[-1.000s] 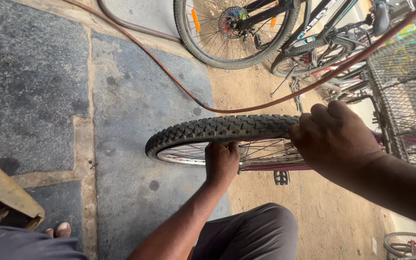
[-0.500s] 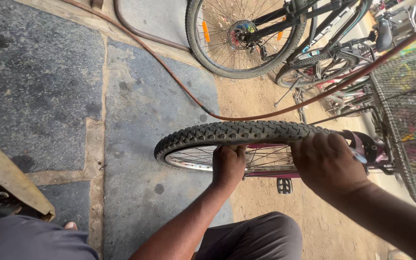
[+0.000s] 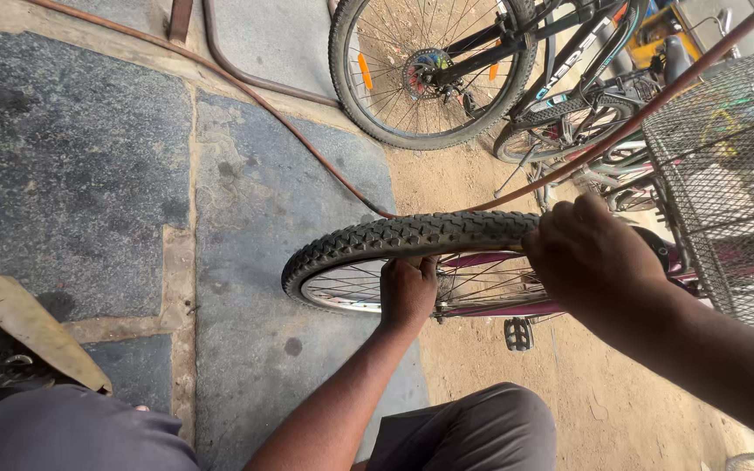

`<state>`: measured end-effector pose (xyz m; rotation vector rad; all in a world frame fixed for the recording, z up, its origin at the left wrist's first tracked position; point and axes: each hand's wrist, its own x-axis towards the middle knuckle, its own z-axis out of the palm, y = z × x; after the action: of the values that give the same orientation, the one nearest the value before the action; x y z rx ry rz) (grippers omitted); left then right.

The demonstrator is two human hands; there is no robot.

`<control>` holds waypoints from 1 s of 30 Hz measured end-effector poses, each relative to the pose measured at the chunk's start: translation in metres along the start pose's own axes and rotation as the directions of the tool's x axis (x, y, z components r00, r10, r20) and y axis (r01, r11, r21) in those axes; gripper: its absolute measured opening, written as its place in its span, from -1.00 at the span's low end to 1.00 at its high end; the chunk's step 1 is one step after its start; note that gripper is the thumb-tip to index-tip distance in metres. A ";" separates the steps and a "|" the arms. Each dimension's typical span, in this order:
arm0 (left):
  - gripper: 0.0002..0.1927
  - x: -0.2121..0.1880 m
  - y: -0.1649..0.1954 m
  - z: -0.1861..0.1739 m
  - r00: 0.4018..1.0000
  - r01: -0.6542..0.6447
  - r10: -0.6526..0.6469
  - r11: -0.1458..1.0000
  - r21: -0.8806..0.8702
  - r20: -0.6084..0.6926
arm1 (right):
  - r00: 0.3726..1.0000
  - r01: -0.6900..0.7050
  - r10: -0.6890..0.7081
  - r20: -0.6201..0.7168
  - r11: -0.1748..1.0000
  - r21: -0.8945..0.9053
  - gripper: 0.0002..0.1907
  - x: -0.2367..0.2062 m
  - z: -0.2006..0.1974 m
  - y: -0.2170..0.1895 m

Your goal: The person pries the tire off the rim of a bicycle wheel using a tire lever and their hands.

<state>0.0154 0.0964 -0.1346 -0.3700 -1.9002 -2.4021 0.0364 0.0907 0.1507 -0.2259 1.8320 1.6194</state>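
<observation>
A bicycle wheel with a knobby black tyre [image 3: 394, 237] and silver rim sits in a maroon frame [image 3: 490, 307] in front of me. My left hand [image 3: 407, 290] is closed on the tyre's near side wall by the rim, thumb tucked under the tread. My right hand [image 3: 591, 253] wraps over the top of the tyre further right, fingers curled on the tread. A black pedal [image 3: 518, 334] hangs below the frame. My knees in grey trousers [image 3: 473, 432] show at the bottom.
A reddish hose [image 3: 307, 144] runs across stone paving to the wheel. Another bicycle's rear wheel [image 3: 425, 70] stands behind, on sandy ground. A wire mesh basket [image 3: 730, 183] is at right. A worn bag with a tan flap [image 3: 19, 327] lies at left.
The view has shifted, so the wheel sits lower and further right. Both hands keep their grip on the tyre; the right hand has slid slightly along the tread.
</observation>
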 end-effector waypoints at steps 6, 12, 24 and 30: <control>-0.70 0.002 -0.003 0.000 0.998 0.027 -0.030 0.998 0.056 0.059 | 0.858 -0.319 0.046 0.511 0.828 0.461 -0.72 0.016 -0.006 0.055; -0.70 0.001 0.000 -0.003 0.999 -0.005 0.002 0.998 0.058 0.054 | 0.941 -0.132 -0.102 0.322 0.767 0.628 -0.74 0.059 0.020 0.068; -0.72 0.005 -0.004 -0.003 0.996 -0.015 0.014 1.000 0.005 0.088 | 0.920 -0.260 0.027 0.390 0.787 0.559 -0.62 0.004 0.002 0.060; -0.64 0.002 -0.002 -0.008 0.989 0.048 -0.059 0.995 0.089 0.134 | 0.972 -0.123 -0.065 0.226 0.677 0.725 -0.70 0.035 0.003 0.061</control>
<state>0.0117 0.0894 -0.1376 -0.4959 -2.0873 -2.3754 -0.0215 0.1171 0.1803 0.3528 2.1362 0.7487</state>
